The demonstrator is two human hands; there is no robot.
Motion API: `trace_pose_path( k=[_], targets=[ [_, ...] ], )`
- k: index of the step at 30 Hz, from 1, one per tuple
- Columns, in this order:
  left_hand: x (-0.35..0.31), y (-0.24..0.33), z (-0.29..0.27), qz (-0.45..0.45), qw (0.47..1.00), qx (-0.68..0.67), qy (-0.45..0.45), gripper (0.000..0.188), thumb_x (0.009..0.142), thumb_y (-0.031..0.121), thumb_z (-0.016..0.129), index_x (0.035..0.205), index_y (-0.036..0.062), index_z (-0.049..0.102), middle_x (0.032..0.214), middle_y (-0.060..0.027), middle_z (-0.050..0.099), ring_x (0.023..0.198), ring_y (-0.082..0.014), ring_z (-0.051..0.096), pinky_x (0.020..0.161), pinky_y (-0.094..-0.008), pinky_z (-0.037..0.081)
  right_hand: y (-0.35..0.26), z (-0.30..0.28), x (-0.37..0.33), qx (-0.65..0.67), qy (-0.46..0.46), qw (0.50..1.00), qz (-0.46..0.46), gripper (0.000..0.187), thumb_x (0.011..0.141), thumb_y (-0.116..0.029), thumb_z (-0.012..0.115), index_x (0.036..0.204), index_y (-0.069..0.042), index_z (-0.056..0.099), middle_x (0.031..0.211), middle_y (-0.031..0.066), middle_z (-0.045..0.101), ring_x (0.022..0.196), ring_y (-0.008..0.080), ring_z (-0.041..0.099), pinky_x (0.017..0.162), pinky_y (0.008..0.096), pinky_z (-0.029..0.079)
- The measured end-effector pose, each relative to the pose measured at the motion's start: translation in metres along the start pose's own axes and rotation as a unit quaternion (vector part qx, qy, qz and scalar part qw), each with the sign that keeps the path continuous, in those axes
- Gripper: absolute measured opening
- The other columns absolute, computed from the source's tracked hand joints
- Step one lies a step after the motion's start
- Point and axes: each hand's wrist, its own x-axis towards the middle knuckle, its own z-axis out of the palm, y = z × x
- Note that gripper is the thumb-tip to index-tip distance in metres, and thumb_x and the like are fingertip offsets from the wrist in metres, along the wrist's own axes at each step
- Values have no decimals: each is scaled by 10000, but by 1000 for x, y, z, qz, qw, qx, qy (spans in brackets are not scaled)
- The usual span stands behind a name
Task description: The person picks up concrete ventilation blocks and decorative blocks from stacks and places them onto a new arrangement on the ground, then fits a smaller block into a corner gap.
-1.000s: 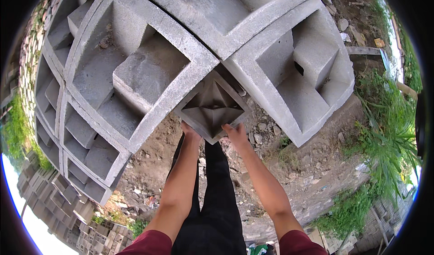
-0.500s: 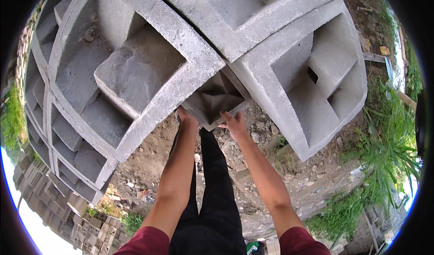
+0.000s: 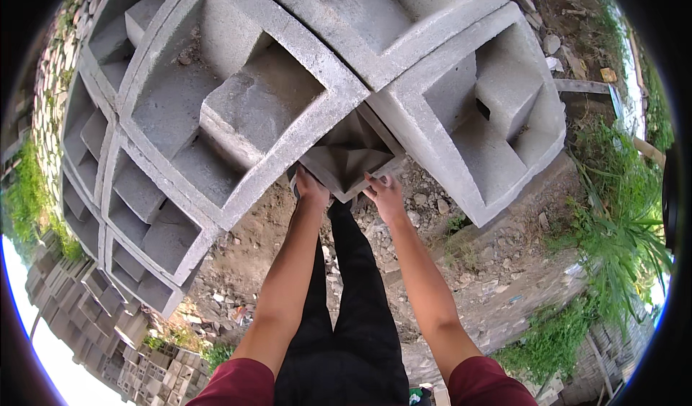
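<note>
Low in front of me, a grey concrete block (image 3: pixel 344 162) with a hollow, faceted inside sits in the gap between larger blocks, one corner pointing toward me. My left hand (image 3: pixel 311 187) is closed on its left edge, fingers partly hidden beneath it. On the right edge, my right hand (image 3: pixel 387 198) grips near the corner with fingers bent. Rising to the left is a big hollow concrete block (image 3: pixel 295 143) with a stepped inside. Another such block (image 3: pixel 448 150) stands on the right, close to the held one.
A further concrete block (image 3: pixel 404 53) lies at the top, and stacked blocks (image 3: pixel 108 183) run along the left. Stony, rubble-strewn soil (image 3: pixel 461 276) surrounds my legs. Green plants (image 3: pixel 613 219) grow on the right. More stacked blocks (image 3: pixel 79 298) stand at the lower left.
The view has shifted, so the large blocks appear farther right on the left side. My hands stay at the small block's edges; the right hand's fingers have shifted slightly along its edge.
</note>
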Motion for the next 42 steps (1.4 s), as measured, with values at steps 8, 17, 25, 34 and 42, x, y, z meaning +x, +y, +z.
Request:
trace_pose_path(
  k=[8, 17, 25, 34, 42],
  targets=[
    [-194, 50, 36, -58, 970, 196, -130, 509, 946, 356, 339, 1317, 10, 386, 1408, -99, 372, 1328, -233, 292, 1083, -426, 214, -57, 12, -142, 15, 2, 996, -84, 261, 832, -21, 619, 1074, 62, 568, 960, 135, 629, 817, 180, 620, 763, 275, 513],
    [-424, 167, 13, 110, 959, 162, -207, 419, 942, 322, 376, 1185, 4, 500, 1142, -124, 595, 981, -184, 573, 788, -331, 454, -135, 82, -326, -88, -116, 980, -133, 179, 835, -209, 672, 831, -36, 631, 683, 24, 611, 579, 93, 557, 566, 224, 462],
    [-543, 217, -121, 236, 963, 86, -99, 356, 922, 289, 381, 1107, 34, 548, 1045, -76, 635, 857, -152, 600, 715, -306, 459, -82, 174, -397, -154, -196, 959, -133, 146, 879, -196, 600, 955, -72, 618, 776, 23, 625, 628, 101, 573, 573, 233, 462],
    [-648, 206, -330, 344, 939, -13, 18, 359, 911, 326, 409, 1073, 49, 569, 989, -64, 643, 879, -163, 598, 732, -318, 449, 76, 276, -482, -275, -317, 906, -61, 148, 879, -245, 593, 909, -104, 621, 754, 7, 629, 639, 103, 591, 579, 244, 471],
    [-715, 181, -507, 394, 881, -203, 168, 340, 914, 328, 427, 1062, 62, 579, 964, -58, 650, 862, -159, 596, 707, -313, 462, 243, 357, -587, -476, -512, 712, -66, 183, 907, -221, 557, 934, -57, 632, 787, 16, 633, 675, 85, 596, 600, 220, 472]
  ],
)
